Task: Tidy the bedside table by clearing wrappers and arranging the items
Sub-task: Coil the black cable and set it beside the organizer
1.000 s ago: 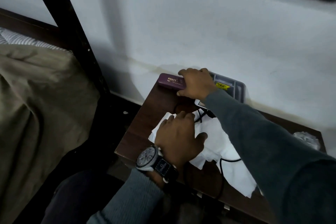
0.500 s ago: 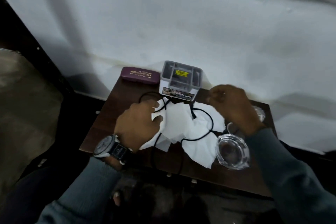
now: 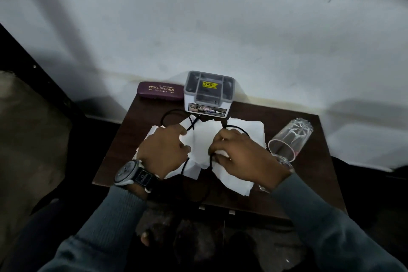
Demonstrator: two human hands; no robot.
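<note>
Nearest, both hands rest on crumpled white tissue paper [image 3: 204,137] at the middle of the dark table [image 3: 309,185]. The left hand [image 3: 164,150], a watch [image 3: 130,172] on its wrist, lies with fingers curled loosely on the paper's left part. The right hand [image 3: 242,157] pinches the paper together with a black cable [image 3: 174,115] looping over it. A clear glass [image 3: 289,139] lies tipped by the right edge. At the far edge stand a grey box [image 3: 208,93] and, at the far left corner, a maroon spectacle case [image 3: 160,90].
</note>
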